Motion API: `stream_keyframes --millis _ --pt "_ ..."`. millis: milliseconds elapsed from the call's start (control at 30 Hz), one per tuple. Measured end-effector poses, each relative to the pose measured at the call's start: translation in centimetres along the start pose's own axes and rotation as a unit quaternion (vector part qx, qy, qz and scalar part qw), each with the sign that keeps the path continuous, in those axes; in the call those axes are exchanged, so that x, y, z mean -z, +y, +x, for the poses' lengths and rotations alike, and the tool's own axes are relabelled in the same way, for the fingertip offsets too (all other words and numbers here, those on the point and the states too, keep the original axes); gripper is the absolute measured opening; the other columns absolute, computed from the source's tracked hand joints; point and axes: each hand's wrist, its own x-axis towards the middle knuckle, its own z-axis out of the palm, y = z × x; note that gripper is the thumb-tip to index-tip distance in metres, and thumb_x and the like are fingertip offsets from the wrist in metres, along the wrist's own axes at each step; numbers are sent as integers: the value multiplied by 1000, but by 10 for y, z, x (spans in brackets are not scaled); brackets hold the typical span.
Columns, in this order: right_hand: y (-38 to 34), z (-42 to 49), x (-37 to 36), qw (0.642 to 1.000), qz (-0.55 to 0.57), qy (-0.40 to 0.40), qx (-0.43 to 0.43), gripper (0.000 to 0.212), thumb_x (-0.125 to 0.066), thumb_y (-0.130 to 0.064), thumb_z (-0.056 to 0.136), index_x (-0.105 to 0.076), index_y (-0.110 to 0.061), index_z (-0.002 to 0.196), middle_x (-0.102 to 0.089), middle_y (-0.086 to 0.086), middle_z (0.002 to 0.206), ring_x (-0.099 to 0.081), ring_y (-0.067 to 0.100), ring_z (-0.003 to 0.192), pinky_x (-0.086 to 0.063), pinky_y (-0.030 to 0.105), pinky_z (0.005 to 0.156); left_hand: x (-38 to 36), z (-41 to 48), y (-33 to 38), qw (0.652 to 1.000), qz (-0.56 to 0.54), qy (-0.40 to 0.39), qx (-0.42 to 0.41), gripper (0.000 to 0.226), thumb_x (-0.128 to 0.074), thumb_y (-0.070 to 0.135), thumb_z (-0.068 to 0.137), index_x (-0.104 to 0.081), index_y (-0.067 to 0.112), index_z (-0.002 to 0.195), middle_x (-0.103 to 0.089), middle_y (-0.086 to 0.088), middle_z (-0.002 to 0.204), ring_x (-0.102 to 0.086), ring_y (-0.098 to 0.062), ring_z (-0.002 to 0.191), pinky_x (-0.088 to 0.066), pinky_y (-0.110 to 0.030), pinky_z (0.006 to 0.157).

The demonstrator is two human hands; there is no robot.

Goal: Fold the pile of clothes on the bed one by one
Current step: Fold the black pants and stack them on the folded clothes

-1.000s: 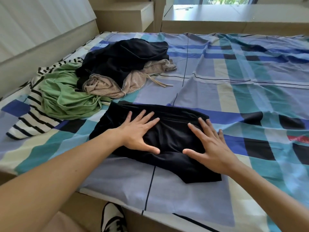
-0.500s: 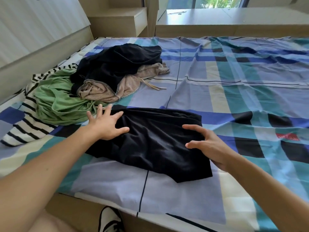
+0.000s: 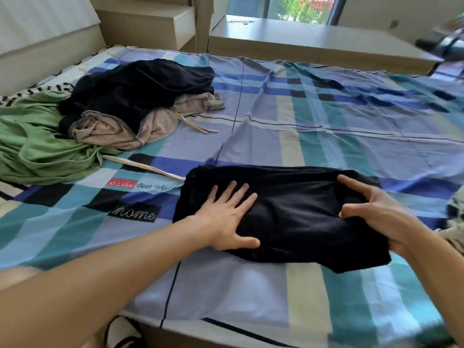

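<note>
Here L hand point(image 3: 226, 217) flat on black garment point(image 3: 296, 219), R hand point(image 3: 376, 214) grips it, pile point(image 3: 135, 96) beyond.

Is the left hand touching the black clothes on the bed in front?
Touching. The head view shows the left hand lying flat with fingers spread on the black garment, palm and fingertips pressed onto the cloth with no gap.

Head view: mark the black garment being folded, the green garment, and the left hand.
black garment point(image 3: 301, 209), head view: centre of its dark fabric.
green garment point(image 3: 42, 151), head view: middle of its crumpled body.
left hand point(image 3: 226, 222), head view: back of the hand, flat on the fabric.
</note>
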Motion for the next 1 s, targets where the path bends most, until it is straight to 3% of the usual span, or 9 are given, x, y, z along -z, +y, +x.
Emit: stream_keyframes --millis 200,367,467,567,667,767,833,900,1000 --pt "13 8 -8 997 -63 -15 -31 91 -63 20 75 -42 -26 151 -71 13 76 -65 16 49 -52 23 44 12 2 -7 998 -27 -52 -12 127 -54 89 70 12 27 160 25 2 165 28 -24 150 9 -59 121" --pt "-23 9 -9 997 -72 2 -1 88 -69 13 75 -48 -34 146 -72 16 93 -69 22 64 -60 29 59 42 -5 -17 965 -258 45 10 78 -50 76 85 -44 31 149 -32 3 161 -22 -16 151 -19 -35 122" --pt "-67 7 -30 991 -109 -6 83 88 -74 6 72 -49 -39 144 -70 9 109 -71 15 74 -60 27 68 71 -11 -21 841 -528 108 55 51 -49 68 92 -67 27 118 -65 1 128 -59 -19 123 -43 -31 104" --pt "-105 2 -75 975 -146 -50 158 101 -84 -10 67 -37 -44 150 -60 3 130 -67 13 101 -58 29 89 92 -20 -39 696 -711 66 66 71 -50 72 84 -61 14 124 -71 -13 119 -70 -31 106 -55 -47 94" --pt "-114 -2 -123 962 -93 -200 162 105 -82 -19 81 -14 -44 156 -52 -13 132 -69 17 103 -57 35 92 100 -26 -60 627 -771 61 94 77 -61 73 71 -65 12 118 -74 -9 96 -73 -27 83 -58 -42 76" --pt "-98 9 -148 968 -30 -187 164 87 -72 -18 91 -19 -35 158 -49 -10 132 -74 24 94 -59 43 91 84 -23 -69 682 -706 113 155 39 -74 41 87 -68 11 111 -75 -2 82 -72 -15 65 -57 -27 56" --pt "-78 26 -150 978 -29 -103 179 66 -70 -17 92 -41 -26 150 -59 -1 126 -72 22 98 -59 41 90 61 -12 -80 737 -627 149 201 19 -79 20 85 -65 18 99 -75 -5 93 -73 -18 78 -61 -32 69" --pt "-56 38 -147 978 -61 -43 196 45 -70 -15 91 -58 -22 134 -65 0 116 -69 14 97 -56 33 85 45 -2 -89 778 -555 179 234 21 -77 15 84 -61 20 96 -71 -8 103 -70 -25 93 -59 -37 84" --pt "-27 39 -143 961 -128 -15 244 34 -70 -14 90 -66 -21 123 -66 -5 116 -63 6 106 -50 26 94 43 4 -87 879 -316 220 282 44 -69 20 86 -51 18 127 -61 -7 121 -59 -31 111 -49 -38 85"
